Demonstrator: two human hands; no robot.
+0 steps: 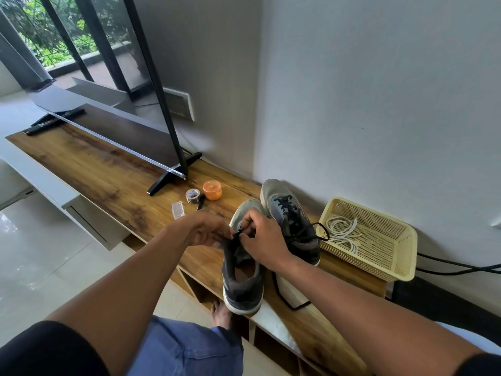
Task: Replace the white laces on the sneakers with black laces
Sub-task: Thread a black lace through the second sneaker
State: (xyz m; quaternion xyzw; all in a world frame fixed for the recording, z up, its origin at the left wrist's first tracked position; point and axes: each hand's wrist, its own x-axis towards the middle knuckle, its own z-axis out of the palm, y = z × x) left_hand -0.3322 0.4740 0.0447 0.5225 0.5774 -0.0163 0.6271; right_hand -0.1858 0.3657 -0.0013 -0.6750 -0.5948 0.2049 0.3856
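Two grey sneakers stand side by side on a wooden cabinet top (103,169). The right sneaker (291,213) carries a black lace whose loose ends trail toward the basket. Over the left sneaker (242,280), my left hand (206,230) and my right hand (264,237) meet at the eyelets, both pinching a black lace (236,235). A further stretch of black lace (282,294) loops over the cabinet's front edge. The white laces (343,232) lie coiled in a yellow plastic basket (390,256) at the right.
A TV on black feet (173,177) stands at the back left. Near it sit an orange tub (212,190), a tape roll (193,196) and a small clear box (178,210). Remotes (54,120) lie far left. Black cables (455,267) run behind the basket. My knee (187,346) is below.
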